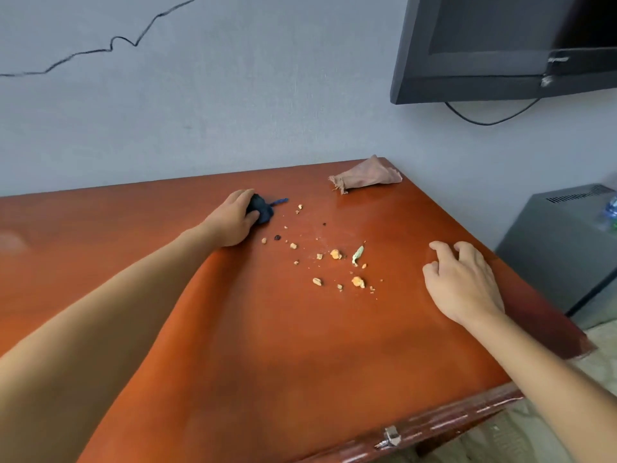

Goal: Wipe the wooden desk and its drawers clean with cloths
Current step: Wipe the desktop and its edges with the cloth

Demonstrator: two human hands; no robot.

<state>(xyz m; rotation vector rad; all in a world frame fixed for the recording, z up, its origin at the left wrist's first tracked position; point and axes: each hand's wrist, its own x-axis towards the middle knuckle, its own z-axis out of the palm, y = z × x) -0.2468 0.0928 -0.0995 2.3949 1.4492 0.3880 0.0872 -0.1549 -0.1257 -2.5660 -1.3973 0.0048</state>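
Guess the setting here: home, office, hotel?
Probably a hotel or guest room: a black flat-screen television mounted on the grey wall, a small grey mini-fridge-like cabinet beside the glossy reddish-brown wooden desk.

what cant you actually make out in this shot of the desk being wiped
Head view, the only one:
- Dark blue cloth: mostly covered by the left hand, so its size and folds are hidden.
- Drawers: only the front edge and a metal latch show; the bottom frame edge cuts off the rest.
- Crumbs: too small to identify.
- Right hand: whether its fingertips touch the desk is unclear.
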